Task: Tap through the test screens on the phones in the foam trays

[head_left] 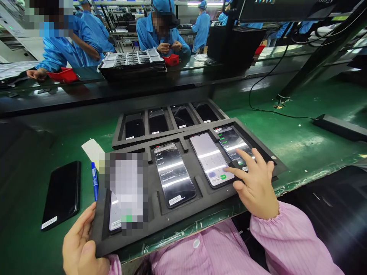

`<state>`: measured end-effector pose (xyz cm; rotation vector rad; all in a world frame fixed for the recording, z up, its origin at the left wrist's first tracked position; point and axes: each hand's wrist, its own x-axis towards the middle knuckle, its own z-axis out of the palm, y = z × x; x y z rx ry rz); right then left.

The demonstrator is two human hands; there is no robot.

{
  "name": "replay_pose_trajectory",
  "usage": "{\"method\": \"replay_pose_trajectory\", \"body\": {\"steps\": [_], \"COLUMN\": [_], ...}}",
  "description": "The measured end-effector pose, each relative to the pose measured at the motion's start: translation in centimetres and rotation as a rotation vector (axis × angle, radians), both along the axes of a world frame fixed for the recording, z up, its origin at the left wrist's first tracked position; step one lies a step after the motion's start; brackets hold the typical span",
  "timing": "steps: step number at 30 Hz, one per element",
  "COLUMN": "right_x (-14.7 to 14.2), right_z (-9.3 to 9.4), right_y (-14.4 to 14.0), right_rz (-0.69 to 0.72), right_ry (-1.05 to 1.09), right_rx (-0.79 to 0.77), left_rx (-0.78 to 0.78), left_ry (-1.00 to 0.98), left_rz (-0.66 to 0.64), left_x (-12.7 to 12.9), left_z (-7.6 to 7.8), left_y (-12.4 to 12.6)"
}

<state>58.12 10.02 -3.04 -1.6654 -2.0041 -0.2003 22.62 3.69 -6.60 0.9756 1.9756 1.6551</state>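
Observation:
My left hand (pixel 82 244) grips the left end of a dark foam tray (pixel 169 219), thumb on the near side. Smartphones lie face up in the tray's slots. My right hand (pixel 256 187) is open with fingers spread, its index fingertip at the lower screen of a smartphone with a white dial pad (pixel 208 156); whether it touches cannot be told. Partly under that hand is a smartphone with green text (pixel 232 139). A smartphone with a dark test menu (pixel 174 175) lies left of the dial-pad one. The leftmost smartphone (pixel 116 225) is mostly blurred out.
Behind stands a second foam tray (pixel 114 143) holding several dark smartphones. Left on the green bench are a loose black phone (pixel 61 193), a blue marker (pixel 94 181) and a paper slip (pixel 91 151). A cable (pixel 252 86) trails at right. Co-workers in blue sit opposite.

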Motion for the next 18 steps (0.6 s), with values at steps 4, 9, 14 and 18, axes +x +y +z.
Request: {"method": "replay_pose_trajectory", "body": {"steps": [4,9,14,18], "right_x": [-0.2,-1.5,-2.2,-1.1], "right_z": [0.1,0.4,0.5,0.3], "right_y": [0.2,0.5,0.6,0.5], "right_rz": [0.054,0.113,0.175,0.071], "right_ry": [-0.001,-0.057,-0.050,0.039], "right_rx": [-0.011,-0.093,-0.077,0.045], "left_rx": [0.000,-0.020,0.004,-0.004], "left_ry": [0.024,0.017,-0.006,-0.018], "left_rz": [-0.013,-0.003,0.022,0.016], "left_x": [-0.2,0.1,0.5,0.3], "left_z": [-0.1,0.2,0.5,0.5], "left_y": [0.0,0.1,0.3,0.2]}}
